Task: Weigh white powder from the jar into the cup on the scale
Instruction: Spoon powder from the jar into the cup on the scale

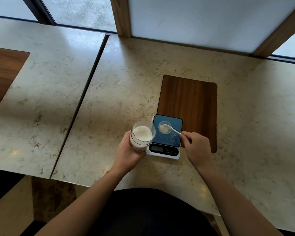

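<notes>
A clear jar (142, 135) full of white powder is tilted slightly and held off the counter in my left hand (129, 151), just left of the scale. The small white scale (165, 151) has a blue-black platform and a dark display at its front. On the platform stands a small clear cup (163, 131) with a little white powder in it. My right hand (197, 148) pinches the handle of a white spoon (173, 129), whose bowl lies over the cup's mouth.
The scale sits on a marble counter (117, 99), overlapping the near left corner of an inset wooden panel (189, 103). A second counter slab with another wooden inset (3, 74) lies to the left across a dark gap. Frosted window panels and wooden posts stand behind.
</notes>
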